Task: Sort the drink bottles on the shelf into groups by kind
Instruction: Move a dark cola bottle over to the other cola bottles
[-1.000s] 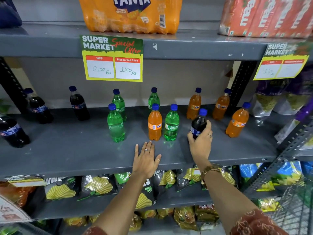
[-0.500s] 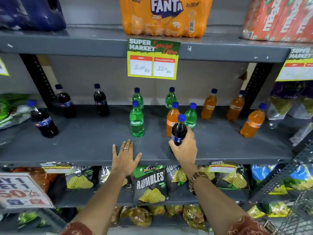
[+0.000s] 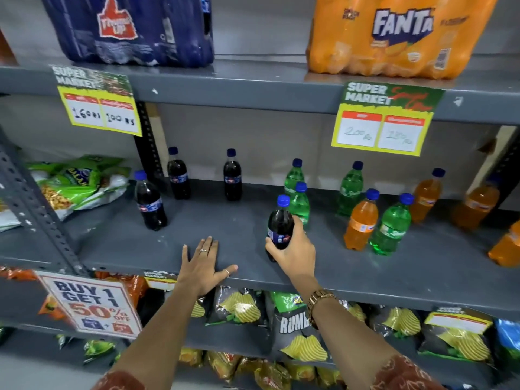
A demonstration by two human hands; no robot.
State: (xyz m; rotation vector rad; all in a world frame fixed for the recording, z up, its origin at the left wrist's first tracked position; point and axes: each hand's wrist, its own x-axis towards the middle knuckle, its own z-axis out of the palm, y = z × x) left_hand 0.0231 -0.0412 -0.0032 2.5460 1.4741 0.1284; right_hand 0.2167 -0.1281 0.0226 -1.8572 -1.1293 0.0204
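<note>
My right hand [image 3: 294, 253] grips a dark cola bottle [image 3: 280, 220] with a blue cap, held upright just above the grey shelf [image 3: 230, 226], left of the green bottles. My left hand [image 3: 204, 263] lies flat and open on the shelf's front edge. Three more cola bottles stand at the left: one in front [image 3: 149, 202] and two at the back [image 3: 178, 174] [image 3: 232, 175]. Several green Sprite bottles [image 3: 299, 204] [image 3: 350, 190] [image 3: 389, 229] stand in the middle. One orange Fanta bottle [image 3: 361, 220] stands among them, and several more orange ones [image 3: 425, 197] are at the right.
A perforated shelf post [image 3: 36, 209] slants at the left beside snack bags [image 3: 76, 184]. Multipacks sit on the shelf above, dark blue [image 3: 129, 29] and orange [image 3: 394, 38], with price cards [image 3: 385, 119] hanging below. Chip bags [image 3: 298, 327] fill the lower shelves.
My right hand has carried the cola bottle leftward, from beside the orange and green bottles to left of them. The view has panned left. My left hand stays flat on the shelf edge.
</note>
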